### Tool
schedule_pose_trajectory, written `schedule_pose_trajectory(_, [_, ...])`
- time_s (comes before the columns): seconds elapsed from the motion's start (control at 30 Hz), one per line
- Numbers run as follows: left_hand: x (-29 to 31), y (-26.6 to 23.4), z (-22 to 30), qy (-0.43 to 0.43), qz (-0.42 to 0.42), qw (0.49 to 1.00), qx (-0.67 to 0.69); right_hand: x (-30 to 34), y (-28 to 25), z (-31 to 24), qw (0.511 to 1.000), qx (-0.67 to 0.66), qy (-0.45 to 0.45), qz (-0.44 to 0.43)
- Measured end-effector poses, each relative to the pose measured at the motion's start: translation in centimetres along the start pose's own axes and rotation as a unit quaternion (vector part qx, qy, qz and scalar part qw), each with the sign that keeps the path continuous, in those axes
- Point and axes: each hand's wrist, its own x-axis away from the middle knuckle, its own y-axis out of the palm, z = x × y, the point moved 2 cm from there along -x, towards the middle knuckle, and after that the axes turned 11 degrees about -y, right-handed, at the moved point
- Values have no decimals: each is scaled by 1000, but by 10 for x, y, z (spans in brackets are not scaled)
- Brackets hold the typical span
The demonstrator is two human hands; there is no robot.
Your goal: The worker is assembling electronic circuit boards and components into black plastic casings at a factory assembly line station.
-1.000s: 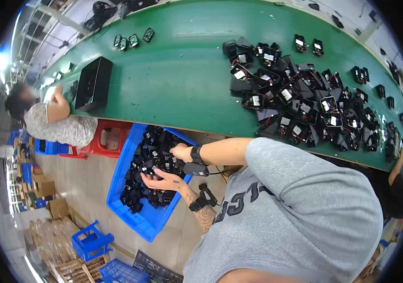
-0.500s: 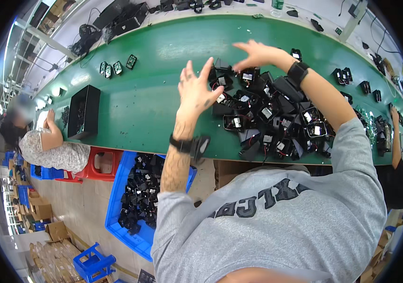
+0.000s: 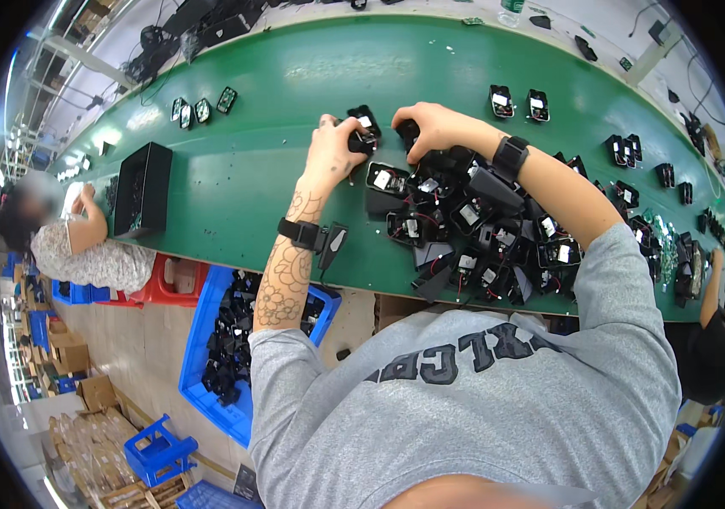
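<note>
The left hand (image 3: 334,154) is gripping a black case (image 3: 365,143), the right hand (image 3: 443,129) a second case (image 3: 409,133), both by the pile's (image 3: 485,216) far edge over the green table (image 3: 252,187). Sound handling is calling for light, even finger pressure.

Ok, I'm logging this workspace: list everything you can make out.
Table: one, green, across the middle
Case heap: uncountable, black, table's right
Loose cases: two, black, behind the heap; more rightward
Small cases: four, dark, table's back left
Box: one, black, table's left
Large bin: one, blue, floor left
Bottle: one, clear, top of view
Seat: one or more, red, left
Stool: one, blue, lower left
Cardboard boxes: several, brown, far left
Other people: two, pale and black tops, far left and right
Shirt: one, grey, lower middle
Wristbands: two, black, one per wrist
Left hand: one, bare, touching a black case
Right hand: one, bare, around a black part
</note>
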Motion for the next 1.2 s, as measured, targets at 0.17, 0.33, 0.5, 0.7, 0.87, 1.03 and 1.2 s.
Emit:
schedule_pose_trajectory(0.17, [49,-35,-37,-92,74,988,103,-8,4,9,992,-56,-70,94])
schedule_pose_trajectory(0.33, [182,-76,-100,-210,330,888,243,5,-26,-51,956,-279,29,91])
schedule_pose_trajectory(0.5, [399,4,-228,-447,516,708,180,3,24,-230,843,-525,-61,-98])
schedule_pose_trajectory(0.7, [512,93,-276,-618,461,632,76,-37,225,-285,733,-617,141,-251])
schedule_pose_trajectory(0.87, [511,66,-272,-598,385,692,123,-74,406,-230,797,-582,151,-59])
schedule_pose_trajectory(1.03, [456,40,-218,-513,460,722,-64,-71,393,-262,875,-382,297,-22])
schedule_pose_trajectory(1.2, [320,4,-73,-207,613,728,226,-44,300,-250,885,-441,63,-132])
